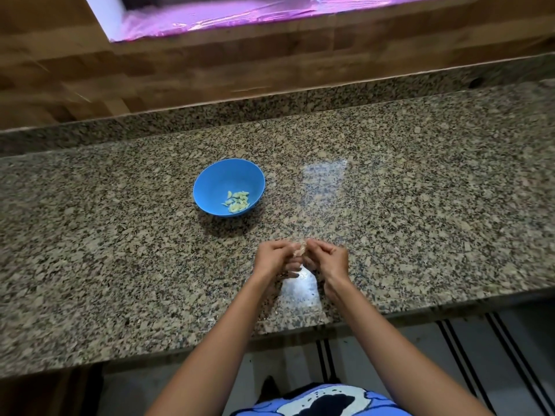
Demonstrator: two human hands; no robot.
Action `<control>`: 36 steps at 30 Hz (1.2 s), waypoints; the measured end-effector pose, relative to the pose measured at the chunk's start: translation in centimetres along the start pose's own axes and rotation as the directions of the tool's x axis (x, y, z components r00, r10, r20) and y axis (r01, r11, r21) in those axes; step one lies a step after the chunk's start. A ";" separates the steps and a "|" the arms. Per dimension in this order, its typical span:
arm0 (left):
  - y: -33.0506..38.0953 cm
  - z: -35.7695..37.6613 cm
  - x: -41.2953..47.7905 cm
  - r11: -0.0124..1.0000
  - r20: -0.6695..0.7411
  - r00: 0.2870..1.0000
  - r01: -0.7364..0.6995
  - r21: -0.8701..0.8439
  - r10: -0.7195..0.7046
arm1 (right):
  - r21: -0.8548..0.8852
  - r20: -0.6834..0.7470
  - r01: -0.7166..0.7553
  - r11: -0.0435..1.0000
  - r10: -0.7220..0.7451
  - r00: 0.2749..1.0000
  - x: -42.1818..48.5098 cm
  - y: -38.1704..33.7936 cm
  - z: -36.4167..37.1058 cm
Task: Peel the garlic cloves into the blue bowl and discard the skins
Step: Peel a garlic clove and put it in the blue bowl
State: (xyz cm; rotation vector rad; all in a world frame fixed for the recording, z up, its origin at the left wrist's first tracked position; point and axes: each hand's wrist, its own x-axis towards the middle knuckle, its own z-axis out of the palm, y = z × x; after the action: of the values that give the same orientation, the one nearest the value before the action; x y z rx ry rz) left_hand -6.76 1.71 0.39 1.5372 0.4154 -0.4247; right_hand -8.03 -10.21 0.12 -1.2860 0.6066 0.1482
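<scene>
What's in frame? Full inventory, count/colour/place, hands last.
round blue plastic bowl: one, blue, on the counter ahead and left of the hands.
peeled garlic cloves: a small pile, exact count unclear, pale yellow-green, at the bowl's bottom near side.
papery garlic piece: one, tan, pinched between both hands; too small to tell more.
speckled granite counter: one, brown-grey, spans the view.
wooden wall panel: one, brown, behind the counter.
left hand: one, closed on the garlic piece.
right hand: one, closed on the same piece.
</scene>
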 end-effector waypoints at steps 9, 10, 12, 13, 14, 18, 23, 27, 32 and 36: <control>0.0 -3.6 1.3 0.931 -0.150 0.977 -0.090 0.353 0.151 | -0.838 0.216 0.365 0.406 -0.368 0.904 2.2 -1.6 -2.2; 0.0 -3.6 1.4 0.844 -0.102 0.973 -0.124 0.522 0.206 | -0.867 0.226 0.353 0.351 -0.355 0.907 2.4 -1.6 -2.5; 0.2 -3.4 1.3 0.703 -0.011 0.972 -0.161 0.692 0.234 | -0.892 0.229 0.343 0.295 -0.360 0.904 2.6 -1.4 -2.8; 0.3 -3.3 1.4 0.689 0.011 0.976 -0.160 0.707 0.215 | -0.889 0.230 0.350 0.295 -0.372 0.899 2.7 -1.2 -3.0; 0.6 -3.2 1.6 0.695 0.010 0.982 -0.140 0.705 0.187 | -0.883 0.234 0.358 0.303 -0.377 0.896 2.8 -1.0 -3.1; 1.6 -2.9 2.3 0.684 -0.047 0.995 -0.025 0.729 0.087 | -0.874 0.268 0.388 0.295 -0.374 0.888 3.0 -0.4 -3.5; 1.4 -1.5 2.5 0.503 0.028 0.980 -0.126 0.855 0.197 | -0.905 0.289 0.402 0.138 -0.495 0.819 2.1 -0.5 -3.0; 1.8 -2.4 1.5 0.857 0.070 0.984 -0.175 0.485 0.162 | -0.711 0.393 0.570 0.413 -0.439 0.808 0.8 -1.1 -0.4; 2.7 -2.9 0.2 0.935 0.106 0.969 -0.242 0.258 0.221 | -0.630 0.379 0.448 0.634 -0.253 0.890 1.2 -1.5 0.5; 2.5 -3.7 0.0 0.842 0.120 0.934 -0.357 0.406 0.338 | -0.546 0.423 0.337 0.767 -0.095 0.901 1.8 -1.6 0.2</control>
State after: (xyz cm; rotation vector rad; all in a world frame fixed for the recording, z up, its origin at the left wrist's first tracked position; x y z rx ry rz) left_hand -5.45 5.41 2.54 1.9767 -0.0049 -0.2694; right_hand -5.78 -10.92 0.66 -1.8914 0.0534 0.4101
